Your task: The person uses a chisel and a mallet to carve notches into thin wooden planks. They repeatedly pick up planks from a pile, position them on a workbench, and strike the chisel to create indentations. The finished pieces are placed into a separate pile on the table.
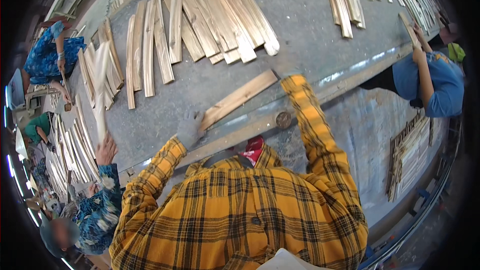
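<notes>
My left hand (190, 127), in a grey glove, grips the lower left end of a short wooden board (239, 99) lying slanted on the grey table (160, 115) near its front edge. My right hand (284, 67) is smeared by motion just beyond the board's upper right end; its fingers cannot be made out, nor whether it touches the board. A round dark disc (283, 119) sits on the table's front rail below.
Rows of wooden strips (210, 15) lie across the far side, with more (345, 5) at the right. A co-worker (102, 200) at lower left holds a pale blurred strip. Other workers stand at left (47, 55) and right (430, 85). Stacked strips (405, 155) lie at lower right.
</notes>
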Motion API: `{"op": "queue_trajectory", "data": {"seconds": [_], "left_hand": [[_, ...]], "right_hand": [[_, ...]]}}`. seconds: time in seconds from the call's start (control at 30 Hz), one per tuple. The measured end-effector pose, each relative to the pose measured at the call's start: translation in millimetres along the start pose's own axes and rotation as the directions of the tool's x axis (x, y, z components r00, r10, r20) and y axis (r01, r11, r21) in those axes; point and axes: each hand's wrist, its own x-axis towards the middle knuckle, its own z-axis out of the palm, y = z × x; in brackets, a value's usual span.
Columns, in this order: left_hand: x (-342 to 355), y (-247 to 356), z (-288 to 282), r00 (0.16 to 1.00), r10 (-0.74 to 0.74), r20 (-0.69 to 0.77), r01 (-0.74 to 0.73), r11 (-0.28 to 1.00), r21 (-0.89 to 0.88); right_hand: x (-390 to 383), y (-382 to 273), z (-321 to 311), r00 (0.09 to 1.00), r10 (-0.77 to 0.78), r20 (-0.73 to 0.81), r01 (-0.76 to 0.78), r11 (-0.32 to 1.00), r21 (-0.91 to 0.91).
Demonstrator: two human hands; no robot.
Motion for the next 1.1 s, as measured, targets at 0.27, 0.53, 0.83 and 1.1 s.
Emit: {"op": "queue_trajectory", "data": {"seconds": [0.27,0.53,0.83,1.1], "left_hand": [[3,44,-23,0.959,-0.154,-0.239,0.093,0.964,-0.249],[110,90,-73,0.836,0.015,-0.549,-0.265,0.886,-0.38],[138,79,-109,0.861,0.085,-0.501,-0.286,0.896,-0.34],[315,66,-162,0.672,0.56,-0.485,-0.487,0.827,0.28]], "right_hand": [[57,62,-12,0.918,0.045,0.394,-0.05,0.999,0.002],[65,84,-9,0.92,-0.073,0.385,-0.186,0.783,0.593],[52,120,-40,0.986,0.036,0.16,-0.164,0.293,0.942],[149,100,-124,0.949,0.062,-0.308,-0.105,0.987,-0.125]]}}
